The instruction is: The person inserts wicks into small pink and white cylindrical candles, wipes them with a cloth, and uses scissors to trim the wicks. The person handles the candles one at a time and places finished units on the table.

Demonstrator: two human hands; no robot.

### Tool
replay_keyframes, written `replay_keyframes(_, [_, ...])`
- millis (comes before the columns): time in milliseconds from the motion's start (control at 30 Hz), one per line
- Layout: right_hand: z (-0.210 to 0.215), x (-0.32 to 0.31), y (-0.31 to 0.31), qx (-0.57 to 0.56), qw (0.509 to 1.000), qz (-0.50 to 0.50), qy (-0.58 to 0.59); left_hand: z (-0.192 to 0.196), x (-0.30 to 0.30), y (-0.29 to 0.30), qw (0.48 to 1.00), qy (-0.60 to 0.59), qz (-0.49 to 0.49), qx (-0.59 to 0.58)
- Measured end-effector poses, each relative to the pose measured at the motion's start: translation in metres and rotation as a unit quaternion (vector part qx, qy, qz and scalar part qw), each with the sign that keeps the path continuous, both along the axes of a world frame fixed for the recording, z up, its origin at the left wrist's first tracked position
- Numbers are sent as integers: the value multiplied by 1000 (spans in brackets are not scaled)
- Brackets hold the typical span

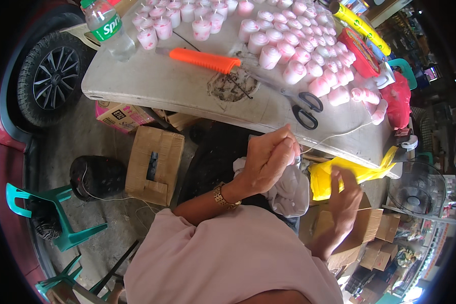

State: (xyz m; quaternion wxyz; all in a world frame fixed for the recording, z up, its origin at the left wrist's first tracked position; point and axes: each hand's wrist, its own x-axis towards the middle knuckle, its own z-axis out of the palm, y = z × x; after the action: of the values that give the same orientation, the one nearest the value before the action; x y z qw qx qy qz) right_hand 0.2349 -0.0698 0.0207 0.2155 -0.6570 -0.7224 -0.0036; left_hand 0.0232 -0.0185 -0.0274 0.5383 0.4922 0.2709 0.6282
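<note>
My left hand (269,163), a watch on its wrist, is closed just off the table's near edge. A thin white cord (334,136) runs from its fingers over the tabletop to a pink-white candle (379,112) at the right. Something small and pale shows at the fingertips, mostly hidden by the fist. Lower right, my right hand (343,205) is blurred, its fingers stretched out and apart, with nothing visible in them. Black-handled scissors (305,109) lie beyond my left hand. Many pink and white candles (270,57) stand in rows on the table (152,76).
An orange-handled knife (202,59) and a clear bottle with green label (109,30) sit at left. A yellow bag (327,178) hangs by the near edge, above an open carton (362,228). A cardboard box (154,163) and green chair (55,213) stand on the floor.
</note>
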Motion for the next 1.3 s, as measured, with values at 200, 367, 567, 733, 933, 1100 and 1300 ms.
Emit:
replay_keyframes(200, [14,-61,99,66,970,232,31,-11,6,-14,1000,-6,-26,10])
replay_keyframes(367, [12,-87,105,15,939,322,122,-5,-2,-19,990,104,87,42])
replay_keyframes(567, [-16,-82,70,-80,877,346,324,2,-12,-11,987,-30,140,76])
replay_keyframes(733, [-40,-94,57,-86,890,285,345,-1,-6,-13,992,-105,34,-53])
replay_keyframes(933, [-16,-104,58,17,874,295,385,6,-29,-11,979,75,93,163])
replay_keyframes(1100, [4,-82,79,38,899,357,253,3,-25,-15,998,57,41,0])
replay_keyframes(1300, [-10,-82,115,134,956,259,40,8,-17,-16,988,108,114,-2])
